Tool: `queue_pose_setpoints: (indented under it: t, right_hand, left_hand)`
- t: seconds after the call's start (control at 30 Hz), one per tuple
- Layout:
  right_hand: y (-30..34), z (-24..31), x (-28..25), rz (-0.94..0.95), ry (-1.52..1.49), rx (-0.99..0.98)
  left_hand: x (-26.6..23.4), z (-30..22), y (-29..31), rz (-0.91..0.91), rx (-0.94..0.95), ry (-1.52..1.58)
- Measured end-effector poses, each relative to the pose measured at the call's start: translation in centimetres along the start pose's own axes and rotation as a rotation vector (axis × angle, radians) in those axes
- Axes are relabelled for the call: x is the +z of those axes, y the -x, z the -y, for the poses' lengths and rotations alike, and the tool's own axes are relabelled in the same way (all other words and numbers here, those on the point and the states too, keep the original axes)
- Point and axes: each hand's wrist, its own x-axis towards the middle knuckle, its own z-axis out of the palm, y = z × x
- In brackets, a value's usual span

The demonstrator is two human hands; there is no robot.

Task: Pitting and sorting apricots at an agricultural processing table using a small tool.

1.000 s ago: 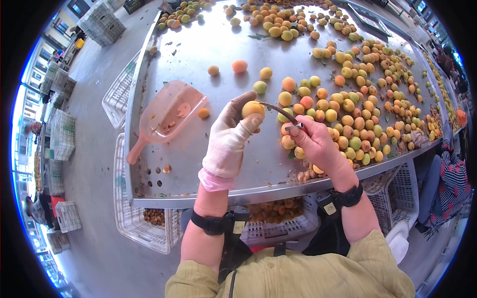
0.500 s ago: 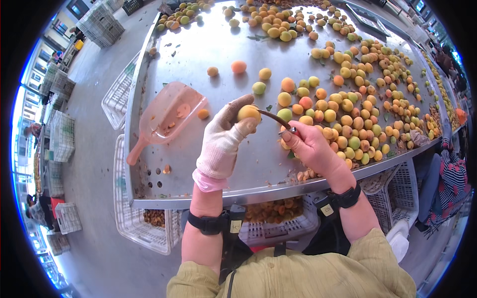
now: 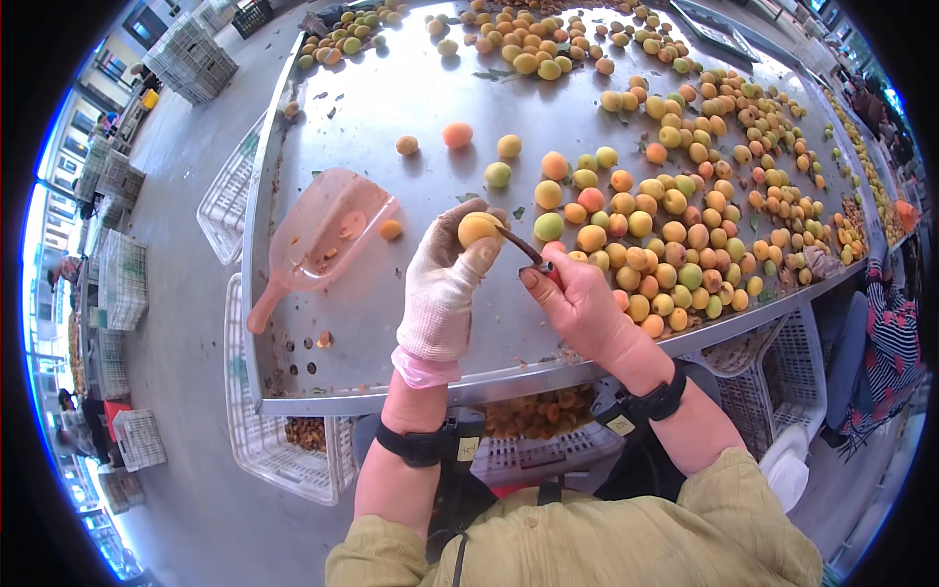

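A person stands at a steel worktop (image 3: 391, 108) strewn with yellow and orange apricots. The left hand (image 3: 445, 284), in a white glove, holds one apricot (image 3: 477, 229) up above the worktop, its fingers pinching the fruit between thumb and fingertips. The bare right hand (image 3: 577, 303) has its fingers curled tight round a small knife (image 3: 523, 249), whose blade tip touches the held apricot. A pink plastic scoop (image 3: 318, 240) lies on the worktop to the left, a pit inside it. White crates (image 3: 269, 445) sit below the worktop edge.
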Motion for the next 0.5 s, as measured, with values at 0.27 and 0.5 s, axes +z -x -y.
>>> queue_pose_setpoints:
  t: [0.27,0.5]
  right_hand:
    - [0.3,0.0,2.5,-0.152,0.067,-0.041]
    - [-0.7,-0.7,4.6,-0.275,-0.036,-0.181]
  left_hand:
    - [1.5,1.2,0.7,-0.003,-0.114,0.383]
    - [2.1,1.8,1.3,-0.052,-0.145,0.462]
